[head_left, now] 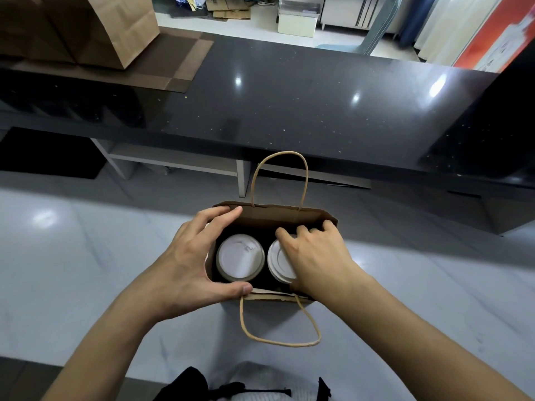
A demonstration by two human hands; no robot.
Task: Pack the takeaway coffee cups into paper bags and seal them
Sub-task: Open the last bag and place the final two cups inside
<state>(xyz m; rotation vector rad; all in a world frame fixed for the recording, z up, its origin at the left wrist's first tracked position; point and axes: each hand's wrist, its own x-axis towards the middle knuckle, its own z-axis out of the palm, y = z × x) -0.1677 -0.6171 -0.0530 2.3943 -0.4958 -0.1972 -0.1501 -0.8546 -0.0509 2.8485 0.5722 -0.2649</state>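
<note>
A brown paper bag (278,217) stood open on the pale floor, its twisted handles (279,175) splayed outward, one toward the counter and one toward the person. Inside sat two cups side by side, upright, the left cup (240,257) showing its whole white lid, the right cup (279,263) partly covered.
</note>
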